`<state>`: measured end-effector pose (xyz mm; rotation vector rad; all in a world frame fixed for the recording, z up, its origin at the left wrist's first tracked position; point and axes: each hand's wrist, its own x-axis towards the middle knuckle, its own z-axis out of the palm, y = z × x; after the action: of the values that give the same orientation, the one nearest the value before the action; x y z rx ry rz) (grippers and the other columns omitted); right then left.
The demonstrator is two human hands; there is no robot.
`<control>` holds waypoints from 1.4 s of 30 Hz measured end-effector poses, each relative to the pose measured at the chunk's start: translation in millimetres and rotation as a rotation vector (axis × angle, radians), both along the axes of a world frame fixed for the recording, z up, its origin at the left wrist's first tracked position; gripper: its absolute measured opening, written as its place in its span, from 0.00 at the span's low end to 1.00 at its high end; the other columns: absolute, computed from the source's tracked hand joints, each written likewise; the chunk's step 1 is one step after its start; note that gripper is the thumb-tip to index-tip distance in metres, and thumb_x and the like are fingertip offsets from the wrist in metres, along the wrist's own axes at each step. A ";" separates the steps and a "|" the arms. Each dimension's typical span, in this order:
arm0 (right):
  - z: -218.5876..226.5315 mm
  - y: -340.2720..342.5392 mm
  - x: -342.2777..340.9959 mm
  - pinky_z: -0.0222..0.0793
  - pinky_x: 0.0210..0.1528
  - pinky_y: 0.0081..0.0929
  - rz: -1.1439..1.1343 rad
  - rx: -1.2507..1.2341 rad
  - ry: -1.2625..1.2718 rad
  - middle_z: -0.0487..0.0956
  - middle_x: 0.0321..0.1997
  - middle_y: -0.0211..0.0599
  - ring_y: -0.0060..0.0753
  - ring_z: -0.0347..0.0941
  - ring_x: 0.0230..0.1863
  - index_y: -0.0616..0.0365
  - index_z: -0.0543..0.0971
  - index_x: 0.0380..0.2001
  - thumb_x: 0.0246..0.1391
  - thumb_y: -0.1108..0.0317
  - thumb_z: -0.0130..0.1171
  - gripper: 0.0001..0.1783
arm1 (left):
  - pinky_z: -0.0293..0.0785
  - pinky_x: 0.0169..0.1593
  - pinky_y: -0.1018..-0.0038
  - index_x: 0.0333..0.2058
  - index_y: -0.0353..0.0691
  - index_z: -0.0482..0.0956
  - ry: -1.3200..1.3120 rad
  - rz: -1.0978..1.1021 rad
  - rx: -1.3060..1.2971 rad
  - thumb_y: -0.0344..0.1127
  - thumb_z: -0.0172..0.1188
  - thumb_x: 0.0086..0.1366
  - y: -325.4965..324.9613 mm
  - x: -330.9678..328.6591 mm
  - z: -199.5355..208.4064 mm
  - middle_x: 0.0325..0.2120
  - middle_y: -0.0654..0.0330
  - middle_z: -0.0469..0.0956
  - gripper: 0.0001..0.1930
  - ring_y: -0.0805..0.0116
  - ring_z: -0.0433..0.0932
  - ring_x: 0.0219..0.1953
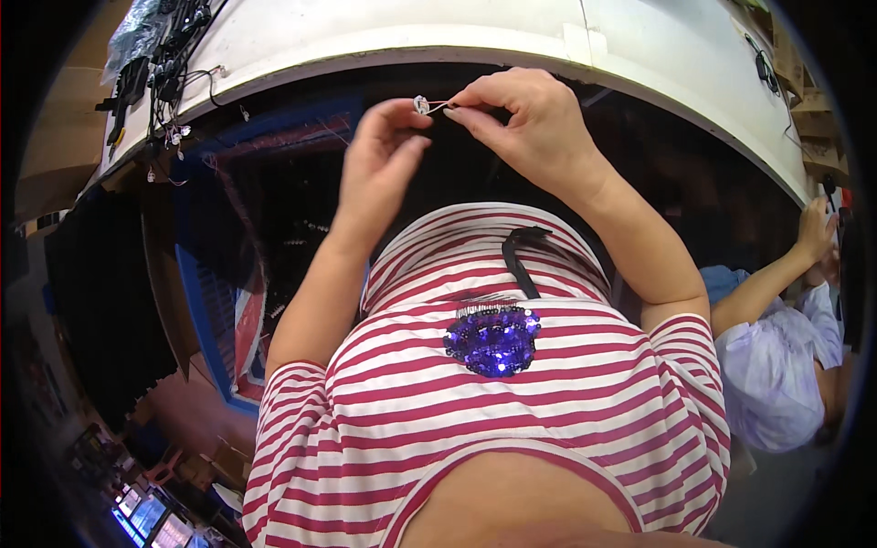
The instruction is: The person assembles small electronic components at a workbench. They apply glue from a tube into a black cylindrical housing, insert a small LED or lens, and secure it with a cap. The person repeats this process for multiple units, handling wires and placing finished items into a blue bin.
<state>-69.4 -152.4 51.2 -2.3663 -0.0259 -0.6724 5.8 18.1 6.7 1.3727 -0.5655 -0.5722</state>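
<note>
Pinched between thumb and forefinger of my right hand (530, 123) are thin pale wires (439, 106). At their left end sits a small whitish part with dark spots (421, 105), perhaps a connector or little lamp; it is too small to name surely. My left hand (379, 155) is beside this part, its forefinger against or just under it. The left thumb stands apart from the forefinger, and the other left fingers are curled and partly hidden. Both hands are raised in front of the white table's near edge (402, 57).
Black cables with small white connectors (169, 82) hang over the table's left end, beside a clear plastic bag (135, 38). A blue frame (196, 320) stands below at left. Another person (776, 356) works at the right. A black cable (764, 68) lies at the table's right.
</note>
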 end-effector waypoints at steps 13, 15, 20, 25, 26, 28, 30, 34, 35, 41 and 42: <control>15.9 -5.6 0.0 0.66 0.28 0.14 0.256 0.609 0.498 0.75 0.22 0.30 0.16 0.70 0.25 0.64 0.77 0.30 0.55 0.64 0.51 0.12 | 0.65 0.28 0.86 0.28 0.34 0.78 -0.136 -0.007 0.206 0.33 0.60 0.55 3.4 17.3 33.7 0.20 0.65 0.76 0.08 0.83 0.71 0.24; 17.7 -10.2 4.8 0.65 0.26 0.11 0.337 0.724 0.613 0.75 0.23 0.30 0.14 0.69 0.24 0.61 0.78 0.30 0.54 0.63 0.52 0.12 | 0.65 0.26 0.86 0.27 0.34 0.78 -0.199 -0.010 0.229 0.33 0.60 0.55 3.3 17.5 35.4 0.19 0.65 0.76 0.08 0.83 0.71 0.22; 15.8 -12.5 9.7 0.63 0.24 0.12 0.343 0.645 0.715 0.75 0.20 0.29 0.14 0.67 0.21 0.60 0.78 0.27 0.52 0.62 0.54 0.12 | 0.64 0.25 0.85 0.26 0.34 0.78 -0.296 0.008 0.259 0.33 0.61 0.54 3.7 14.7 36.6 0.18 0.64 0.76 0.07 0.82 0.70 0.21; 15.3 -9.7 8.4 0.63 0.24 0.13 0.273 0.596 0.600 0.75 0.19 0.30 0.16 0.66 0.20 0.60 0.78 0.25 0.49 0.62 0.55 0.12 | 0.65 0.26 0.84 0.27 0.34 0.78 -0.323 -0.038 0.313 0.33 0.60 0.54 4.0 16.1 38.4 0.18 0.64 0.76 0.07 0.81 0.70 0.21; 15.3 -9.4 8.1 0.62 0.24 0.12 0.273 0.599 0.594 0.75 0.19 0.29 0.14 0.66 0.20 0.60 0.78 0.26 0.50 0.62 0.55 0.11 | 0.65 0.26 0.84 0.27 0.34 0.78 -0.313 -0.051 0.309 0.33 0.60 0.54 4.0 16.2 39.2 0.18 0.64 0.76 0.07 0.81 0.70 0.21; 15.3 -9.7 7.4 0.61 0.23 0.10 0.273 0.606 0.583 0.75 0.20 0.27 0.12 0.67 0.21 0.58 0.78 0.28 0.52 0.62 0.55 0.11 | 0.66 0.27 0.84 0.27 0.34 0.78 -0.258 -0.089 0.282 0.33 0.60 0.55 4.3 16.8 39.3 0.19 0.64 0.76 0.07 0.80 0.71 0.23; 11.0 -12.8 8.4 0.61 0.24 0.10 0.304 0.697 0.601 0.75 0.20 0.27 0.12 0.67 0.22 0.58 0.78 0.28 0.52 0.61 0.55 0.11 | 0.66 0.29 0.85 0.28 0.34 0.77 -0.171 -0.140 0.236 0.33 0.60 0.56 3.7 18.9 39.2 0.20 0.64 0.76 0.07 0.80 0.71 0.24; 13.7 -14.7 8.6 0.62 0.26 0.10 0.359 0.799 0.607 0.75 0.21 0.27 0.12 0.68 0.23 0.57 0.78 0.28 0.51 0.61 0.56 0.11 | 0.66 0.32 0.85 0.29 0.34 0.77 0.019 -0.215 0.146 0.34 0.60 0.56 3.3 20.8 38.8 0.22 0.64 0.75 0.08 0.80 0.71 0.27; 15.5 -13.9 8.3 0.62 0.27 0.10 0.344 0.785 0.602 0.75 0.20 0.27 0.12 0.68 0.23 0.57 0.78 0.28 0.51 0.61 0.55 0.11 | 0.66 0.32 0.85 0.29 0.34 0.77 0.046 -0.225 0.135 0.34 0.60 0.56 3.0 20.8 38.2 0.22 0.64 0.75 0.08 0.80 0.71 0.27; 12.4 -19.6 9.6 0.63 0.30 0.11 0.436 0.883 0.678 0.75 0.21 0.27 0.13 0.69 0.24 0.57 0.78 0.28 0.52 0.61 0.54 0.11 | 0.66 0.35 0.85 0.29 0.35 0.77 0.237 -0.298 0.026 0.34 0.60 0.56 0.8 21.9 37.0 0.23 0.65 0.74 0.08 0.79 0.71 0.28; 11.6 -20.2 9.4 0.63 0.30 0.11 0.451 0.910 0.713 0.75 0.21 0.27 0.13 0.69 0.25 0.57 0.78 0.28 0.52 0.61 0.54 0.11 | 0.66 0.36 0.85 0.29 0.35 0.77 0.275 -0.310 -0.007 0.34 0.60 0.57 0.6 22.0 35.8 0.23 0.65 0.74 0.08 0.79 0.71 0.28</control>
<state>-60.0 -172.5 62.9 -1.5037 0.0479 0.3535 27.8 18.7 42.5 1.1814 -0.5574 -0.9917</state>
